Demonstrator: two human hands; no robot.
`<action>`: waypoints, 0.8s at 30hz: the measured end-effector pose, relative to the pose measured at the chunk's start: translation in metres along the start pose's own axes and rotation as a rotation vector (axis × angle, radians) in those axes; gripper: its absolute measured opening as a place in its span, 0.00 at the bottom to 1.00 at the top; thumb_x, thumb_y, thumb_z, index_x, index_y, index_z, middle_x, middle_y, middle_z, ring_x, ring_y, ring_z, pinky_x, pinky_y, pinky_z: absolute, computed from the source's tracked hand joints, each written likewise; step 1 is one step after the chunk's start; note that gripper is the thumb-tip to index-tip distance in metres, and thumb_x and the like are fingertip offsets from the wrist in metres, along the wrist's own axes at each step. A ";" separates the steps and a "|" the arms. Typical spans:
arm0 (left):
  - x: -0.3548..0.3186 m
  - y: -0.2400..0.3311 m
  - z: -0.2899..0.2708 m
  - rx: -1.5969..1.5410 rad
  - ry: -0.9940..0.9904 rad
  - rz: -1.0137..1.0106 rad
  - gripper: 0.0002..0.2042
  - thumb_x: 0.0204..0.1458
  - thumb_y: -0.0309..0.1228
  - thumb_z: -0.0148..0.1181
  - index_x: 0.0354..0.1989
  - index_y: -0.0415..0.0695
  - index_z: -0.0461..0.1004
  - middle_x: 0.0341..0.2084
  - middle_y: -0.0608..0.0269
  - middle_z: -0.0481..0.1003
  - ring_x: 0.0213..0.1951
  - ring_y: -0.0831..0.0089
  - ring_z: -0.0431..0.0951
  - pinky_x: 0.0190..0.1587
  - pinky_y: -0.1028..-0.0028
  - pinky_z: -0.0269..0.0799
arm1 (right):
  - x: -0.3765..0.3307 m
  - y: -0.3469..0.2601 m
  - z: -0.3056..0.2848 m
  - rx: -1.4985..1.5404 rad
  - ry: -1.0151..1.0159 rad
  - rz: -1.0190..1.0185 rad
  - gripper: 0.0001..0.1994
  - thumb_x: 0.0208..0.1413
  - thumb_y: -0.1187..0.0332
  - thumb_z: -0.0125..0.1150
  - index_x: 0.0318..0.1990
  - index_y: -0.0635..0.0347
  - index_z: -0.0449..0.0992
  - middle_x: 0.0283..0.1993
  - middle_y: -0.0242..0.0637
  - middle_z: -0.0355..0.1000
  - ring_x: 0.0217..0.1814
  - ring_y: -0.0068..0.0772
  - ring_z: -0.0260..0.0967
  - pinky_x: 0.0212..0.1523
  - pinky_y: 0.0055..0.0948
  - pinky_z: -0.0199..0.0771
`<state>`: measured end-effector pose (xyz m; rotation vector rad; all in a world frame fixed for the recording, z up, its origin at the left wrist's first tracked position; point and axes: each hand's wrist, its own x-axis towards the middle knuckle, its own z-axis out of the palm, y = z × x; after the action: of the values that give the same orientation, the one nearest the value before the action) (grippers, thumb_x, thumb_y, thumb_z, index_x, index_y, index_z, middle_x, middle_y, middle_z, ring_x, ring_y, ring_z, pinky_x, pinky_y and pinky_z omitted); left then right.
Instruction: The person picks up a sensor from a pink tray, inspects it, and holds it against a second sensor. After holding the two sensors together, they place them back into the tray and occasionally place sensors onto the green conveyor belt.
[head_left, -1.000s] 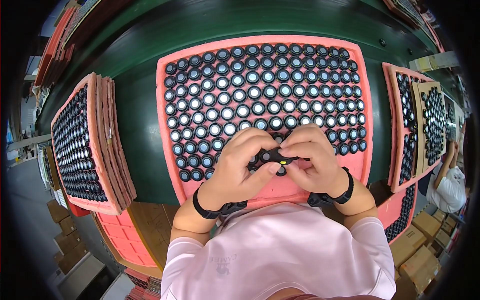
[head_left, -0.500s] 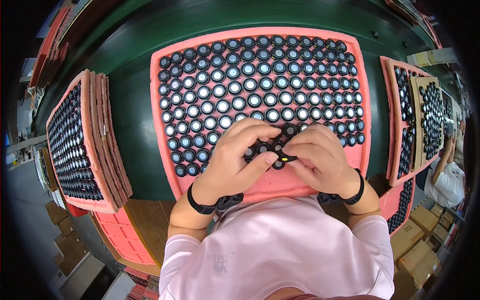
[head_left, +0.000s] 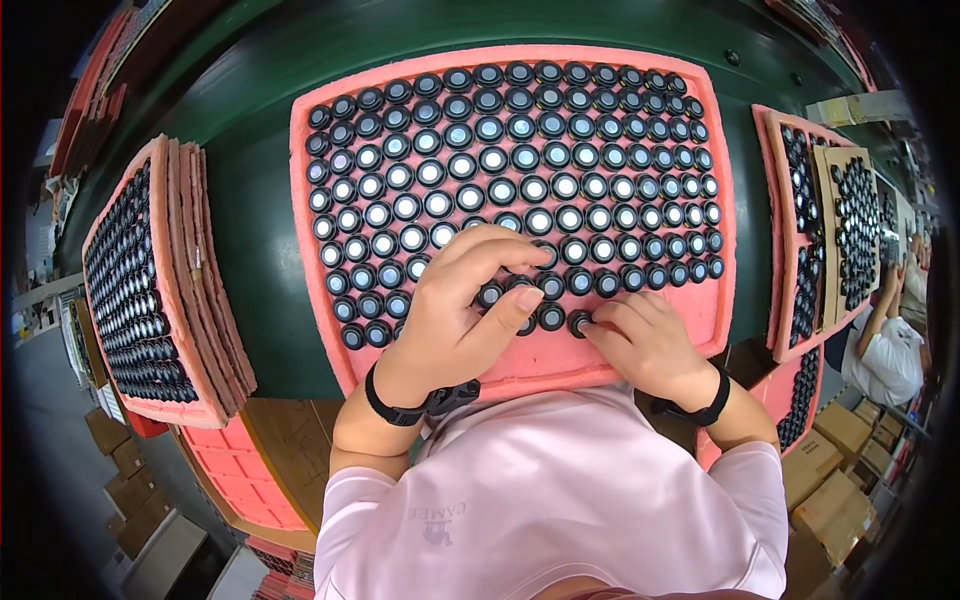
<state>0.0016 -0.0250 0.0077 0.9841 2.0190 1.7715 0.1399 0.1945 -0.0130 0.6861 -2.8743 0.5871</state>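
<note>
A pink foam tray (head_left: 540, 372) holds rows of small round black parts (head_left: 494, 159) with pale grey discs on top. My right hand (head_left: 650, 345) grips one round black part (head_left: 580, 323) by its fingertips at the front end of the rows. Over the front middle of the rows my left hand (head_left: 462, 305) curves, thumb and index finger apart, with a few parts showing around the fingertips. It seems to hold nothing, though its palm hides the parts below. What kind of component these are I cannot make out.
To the left stands a stack of pink trays (head_left: 205, 290), the top one filled with similar parts. More trays (head_left: 790, 240) lie at the right, one with a cardboard sheet. Two loose dark parts (head_left: 732, 57) sit on the green table (head_left: 262, 260). A co-worker (head_left: 890, 350) is far right.
My hands have moved apart. The right one has lowered a part from between them to the front of the rows. My left hand's thumb and index finger stay spread.
</note>
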 end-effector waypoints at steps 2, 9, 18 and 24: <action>-0.001 -0.001 0.000 0.008 -0.015 0.016 0.13 0.56 0.33 0.59 0.43 0.36 0.76 0.40 0.55 0.75 0.39 0.68 0.75 0.42 0.73 0.71 | 0.002 0.002 0.002 -0.012 0.003 0.006 0.12 0.41 0.73 0.62 0.38 0.57 0.78 0.39 0.33 0.70 0.39 0.34 0.68 0.38 0.32 0.67; 0.001 -0.001 0.002 -0.021 -0.018 0.022 0.11 0.54 0.28 0.61 0.44 0.37 0.76 0.39 0.56 0.74 0.38 0.69 0.75 0.40 0.73 0.72 | 0.008 0.008 -0.004 0.014 0.000 0.025 0.11 0.43 0.73 0.64 0.38 0.56 0.78 0.39 0.33 0.70 0.38 0.34 0.68 0.36 0.32 0.67; 0.002 0.002 0.003 -0.001 -0.015 -0.030 0.13 0.57 0.34 0.56 0.42 0.35 0.76 0.38 0.56 0.75 0.38 0.70 0.74 0.42 0.73 0.70 | 0.029 0.081 -0.068 0.026 0.202 0.226 0.10 0.44 0.78 0.65 0.37 0.60 0.77 0.39 0.39 0.72 0.42 0.43 0.71 0.43 0.35 0.72; 0.005 -0.002 0.003 0.027 -0.006 -0.036 0.11 0.54 0.29 0.60 0.43 0.38 0.76 0.37 0.59 0.74 0.35 0.72 0.74 0.38 0.75 0.70 | 0.038 0.235 -0.094 -0.003 0.215 0.643 0.09 0.55 0.72 0.61 0.42 0.65 0.75 0.36 0.37 0.74 0.37 0.29 0.72 0.41 0.29 0.73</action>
<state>-0.0007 -0.0190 0.0061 0.9545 2.0487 1.7252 0.0018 0.4092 0.0009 -0.3143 -2.8465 0.6683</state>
